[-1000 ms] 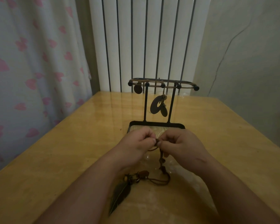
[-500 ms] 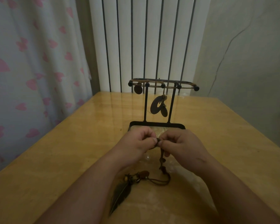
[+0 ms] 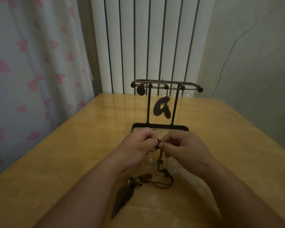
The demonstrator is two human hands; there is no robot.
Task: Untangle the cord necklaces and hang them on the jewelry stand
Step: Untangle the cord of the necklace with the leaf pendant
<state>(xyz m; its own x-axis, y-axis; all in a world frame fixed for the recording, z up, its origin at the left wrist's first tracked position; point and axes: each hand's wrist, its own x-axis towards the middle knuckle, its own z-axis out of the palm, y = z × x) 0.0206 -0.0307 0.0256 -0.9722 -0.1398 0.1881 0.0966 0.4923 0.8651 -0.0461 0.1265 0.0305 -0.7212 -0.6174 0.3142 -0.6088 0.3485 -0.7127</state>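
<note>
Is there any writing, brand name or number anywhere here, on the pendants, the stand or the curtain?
No readable text anywhere.
Curtain: only pink heart shapes, no words.
Jewelry stand and its hanging disc pendant: dark, no marks visible.
Cord necklace with feather pendant: too dark to show any engraving.

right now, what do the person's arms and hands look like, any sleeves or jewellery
Both forearms are bare to the frame edge, no sleeves in view. The left hand and right hand show no rings, watch or bracelet. A short faint line marks the right wrist.
</note>
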